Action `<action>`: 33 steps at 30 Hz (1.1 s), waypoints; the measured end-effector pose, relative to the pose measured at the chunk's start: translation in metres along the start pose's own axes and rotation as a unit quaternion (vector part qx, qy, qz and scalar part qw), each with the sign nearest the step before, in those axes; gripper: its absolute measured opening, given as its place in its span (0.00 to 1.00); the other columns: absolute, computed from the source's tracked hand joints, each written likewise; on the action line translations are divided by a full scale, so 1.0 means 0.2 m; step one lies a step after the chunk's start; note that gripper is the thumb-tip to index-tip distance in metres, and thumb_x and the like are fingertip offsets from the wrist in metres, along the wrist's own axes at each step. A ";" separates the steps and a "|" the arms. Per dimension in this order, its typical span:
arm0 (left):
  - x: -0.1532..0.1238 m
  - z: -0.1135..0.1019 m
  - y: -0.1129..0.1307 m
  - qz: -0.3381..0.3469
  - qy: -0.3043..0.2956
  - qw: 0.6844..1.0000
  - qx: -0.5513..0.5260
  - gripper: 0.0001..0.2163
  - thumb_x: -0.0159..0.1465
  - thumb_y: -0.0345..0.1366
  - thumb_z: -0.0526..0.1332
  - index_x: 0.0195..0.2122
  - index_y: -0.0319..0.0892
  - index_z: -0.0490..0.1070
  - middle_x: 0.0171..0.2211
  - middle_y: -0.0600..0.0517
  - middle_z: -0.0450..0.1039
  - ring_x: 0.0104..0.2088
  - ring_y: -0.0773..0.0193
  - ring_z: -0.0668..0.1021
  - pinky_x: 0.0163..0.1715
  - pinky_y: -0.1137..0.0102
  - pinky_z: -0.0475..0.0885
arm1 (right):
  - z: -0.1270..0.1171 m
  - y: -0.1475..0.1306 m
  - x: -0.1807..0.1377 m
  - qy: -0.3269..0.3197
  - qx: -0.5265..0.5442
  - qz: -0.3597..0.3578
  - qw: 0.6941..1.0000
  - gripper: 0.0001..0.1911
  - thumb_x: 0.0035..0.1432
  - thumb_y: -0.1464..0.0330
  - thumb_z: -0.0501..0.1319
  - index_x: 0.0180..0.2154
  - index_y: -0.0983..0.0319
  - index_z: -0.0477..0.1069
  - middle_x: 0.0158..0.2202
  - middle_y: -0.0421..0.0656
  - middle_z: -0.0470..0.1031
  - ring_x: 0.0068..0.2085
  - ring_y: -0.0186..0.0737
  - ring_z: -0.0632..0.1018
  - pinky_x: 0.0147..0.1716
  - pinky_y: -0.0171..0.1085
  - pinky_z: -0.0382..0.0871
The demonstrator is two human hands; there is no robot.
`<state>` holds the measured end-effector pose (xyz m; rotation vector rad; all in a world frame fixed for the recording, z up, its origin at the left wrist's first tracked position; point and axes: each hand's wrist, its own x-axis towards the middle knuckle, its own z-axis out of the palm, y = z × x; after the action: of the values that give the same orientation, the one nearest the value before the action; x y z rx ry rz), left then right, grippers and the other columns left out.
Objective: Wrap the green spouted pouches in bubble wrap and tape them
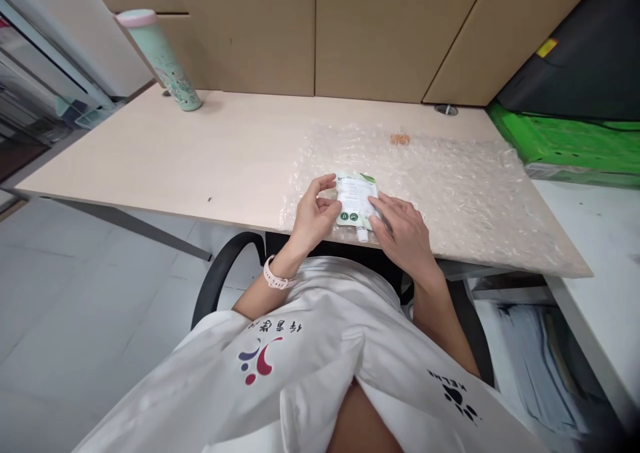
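A small white and green spouted pouch (355, 198) lies flat on a sheet of bubble wrap (450, 186) near the table's front edge, its white cap pointing toward me. My left hand (314, 214) pinches the pouch's left edge with curled fingers. Fingers of my right hand (403, 228) press on the pouch's right side near the cap. A pale watch sits on my left wrist.
The light wooden table (175, 153) carries a mint-green bottle with a pink lid (161, 58) at the back left and a small orange item (399, 138) on the wrap's far edge. Cardboard boxes (350, 33) line the back. A green crate (575, 143) stands right.
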<state>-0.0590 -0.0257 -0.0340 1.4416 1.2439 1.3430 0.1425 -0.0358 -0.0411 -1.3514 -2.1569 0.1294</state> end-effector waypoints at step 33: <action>-0.03 -0.38 -0.04 0.058 0.124 0.944 0.301 0.16 0.61 0.31 0.60 0.51 0.43 0.72 0.47 0.45 0.74 0.41 0.60 0.76 0.41 0.64 0.73 | -0.01 0.01 -0.01 -0.022 0.023 -0.026 0.999 0.18 0.68 0.61 0.54 0.54 0.57 0.73 0.61 0.45 0.72 0.63 0.52 0.69 0.59 0.54 0.64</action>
<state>-0.1342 -0.0353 -0.0332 1.8170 1.8747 1.3106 0.1449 -0.0373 -0.0409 -1.2757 -2.2096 0.1888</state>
